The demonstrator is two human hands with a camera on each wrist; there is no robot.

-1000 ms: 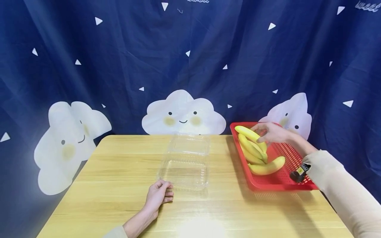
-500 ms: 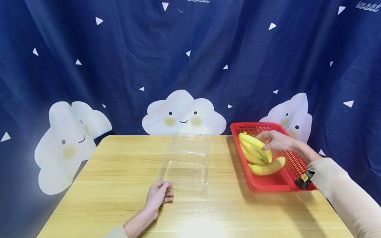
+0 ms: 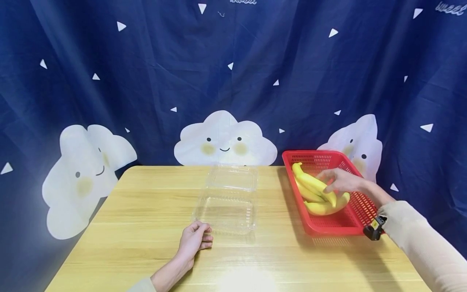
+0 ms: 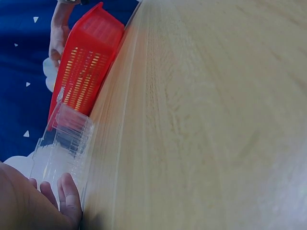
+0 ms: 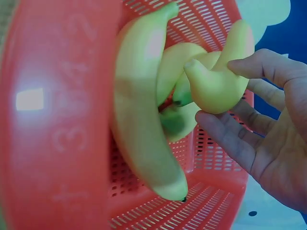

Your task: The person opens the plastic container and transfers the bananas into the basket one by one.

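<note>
In the head view my left hand point(image 3: 195, 240) is at the near left corner of a clear plastic clamshell box point(image 3: 233, 213). Its thumb and forefinger pinch the rim there; the other fingers are loosely bent in the left wrist view. The box stands with its lid point(image 3: 233, 178) folded back. Inside a red basket point(image 3: 310, 227) at the right, my right hand point(image 5: 280, 110) pinches a banana point(image 5: 216, 91) between thumb and fingertips. Another banana point(image 5: 146, 100) lies nearest the right wrist camera. More bananas point(image 5: 180, 72) lie under the held one, partly hidden.
A pale wooden table point(image 3: 146, 202) carries the box and the basket, which sits at the right edge. Behind hangs a dark blue curtain point(image 3: 153, 81) with white clouds and triangles. The basket has raised, slotted walls.
My right hand has moved nearer and slightly right within the basket. The banana at its fingers has come down and shifted the same way over the others. My left hand and the box stay put.
</note>
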